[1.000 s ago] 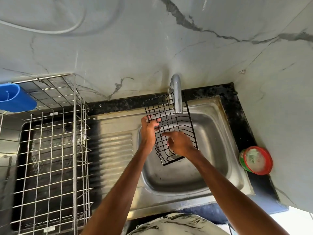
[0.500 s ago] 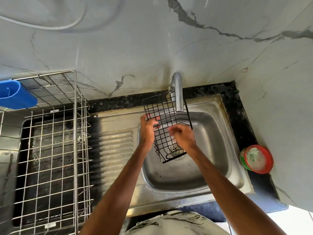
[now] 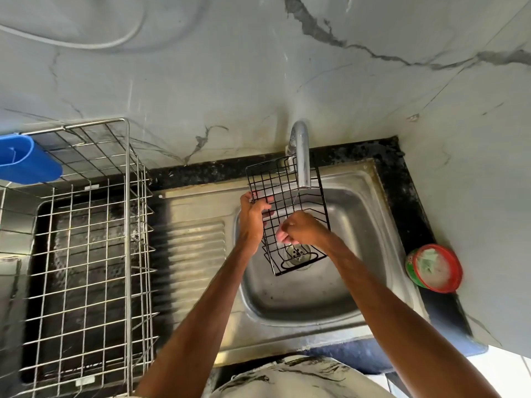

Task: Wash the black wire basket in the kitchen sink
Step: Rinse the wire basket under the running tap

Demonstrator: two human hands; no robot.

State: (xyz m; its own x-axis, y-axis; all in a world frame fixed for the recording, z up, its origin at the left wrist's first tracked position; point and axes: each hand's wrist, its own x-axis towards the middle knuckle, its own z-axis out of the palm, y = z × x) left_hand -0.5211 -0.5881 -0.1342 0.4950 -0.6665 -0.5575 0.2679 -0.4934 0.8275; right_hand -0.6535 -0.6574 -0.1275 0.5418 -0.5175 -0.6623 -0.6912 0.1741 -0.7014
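Note:
The black wire basket (image 3: pixel 283 182) hangs tilted over the steel sink bowl (image 3: pixel 330 297), its far end under the chrome tap spout (image 3: pixel 301 156). A thin stream of water falls from the spout through the grid. My left hand (image 3: pixel 253 215) grips the basket's left rim. My right hand (image 3: pixel 301 229) lies against the middle of the grid with curled fingers, rubbing the wires. The drain (image 3: pixel 297 251) shows through the basket's lower end.
A steel wire dish rack (image 3: pixel 86 239) stands on the left, with a blue plastic holder (image 3: pixel 26 159) hooked at its far corner. The ribbed drainboard (image 3: pixel 195 248) lies between rack and bowl. A red and green tub (image 3: pixel 434 267) sits on the black counter at right.
My right hand has slid back and forth over the grid and now sits a little lower and more curled. The basket has stayed under the tap in my left hand.

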